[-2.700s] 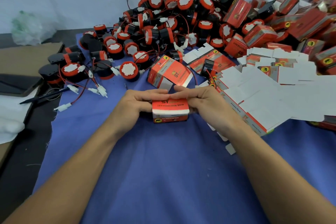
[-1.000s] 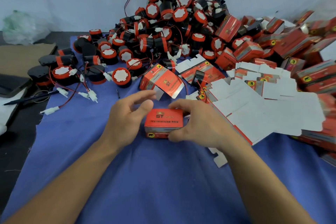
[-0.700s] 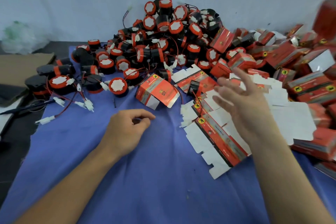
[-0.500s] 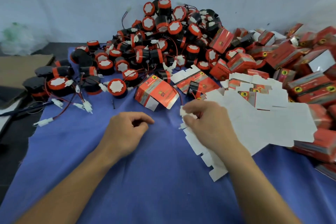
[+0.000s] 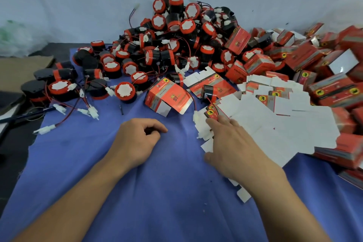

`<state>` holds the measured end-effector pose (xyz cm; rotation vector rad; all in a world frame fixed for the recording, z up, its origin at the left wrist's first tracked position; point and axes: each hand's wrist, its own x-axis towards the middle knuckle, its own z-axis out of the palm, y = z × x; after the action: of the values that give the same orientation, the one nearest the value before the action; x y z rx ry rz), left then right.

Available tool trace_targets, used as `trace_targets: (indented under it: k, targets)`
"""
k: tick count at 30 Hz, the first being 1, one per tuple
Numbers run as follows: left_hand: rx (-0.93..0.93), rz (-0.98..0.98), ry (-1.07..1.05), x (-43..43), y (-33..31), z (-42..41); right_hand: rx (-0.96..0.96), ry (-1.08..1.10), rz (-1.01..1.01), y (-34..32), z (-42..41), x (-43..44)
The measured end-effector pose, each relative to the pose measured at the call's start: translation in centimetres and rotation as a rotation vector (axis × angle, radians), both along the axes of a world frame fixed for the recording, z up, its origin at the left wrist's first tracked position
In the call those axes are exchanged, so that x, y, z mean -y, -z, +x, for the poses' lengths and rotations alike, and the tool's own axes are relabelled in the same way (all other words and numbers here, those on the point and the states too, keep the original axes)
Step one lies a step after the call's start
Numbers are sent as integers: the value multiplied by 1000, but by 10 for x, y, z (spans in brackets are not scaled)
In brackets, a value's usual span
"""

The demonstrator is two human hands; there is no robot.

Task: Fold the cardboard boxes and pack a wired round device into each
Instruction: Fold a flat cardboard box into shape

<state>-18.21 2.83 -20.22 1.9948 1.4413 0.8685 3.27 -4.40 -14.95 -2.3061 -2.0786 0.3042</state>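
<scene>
A big heap of round black devices point(image 5: 172, 45) with red caps and red wires lies at the back of the blue cloth. A half-folded red box point(image 5: 169, 96) lies open in front of it. To its right spreads a fanned stack of flat white-and-red box blanks point(image 5: 275, 124). One device point(image 5: 209, 91) lies on a blank. My right hand point(image 5: 231, 143) rests on the near left edge of the blanks, fingers stretched over them, thumb on the cloth. My left hand point(image 5: 137, 141) lies loosely curled on the cloth and holds nothing.
Closed red boxes point(image 5: 314, 61) are piled at the right, up to the wall. The blue cloth point(image 5: 157, 202) covers the table. Brown cardboard point(image 5: 19, 68), a pen point(image 5: 23, 116) and a plastic bag point(image 5: 15, 33) lie at the left. Loose white connectors point(image 5: 88, 112) trail forward.
Both hands closed a red box, then the right hand swung it away to the right. The right hand came back onto the flat blanks. The left hand settled on the cloth.
</scene>
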Motion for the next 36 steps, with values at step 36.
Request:
trace_targets:
  k: [36]
  targets:
    - [854, -86, 64, 2, -13, -8, -683, -25, 570, 46, -31, -16]
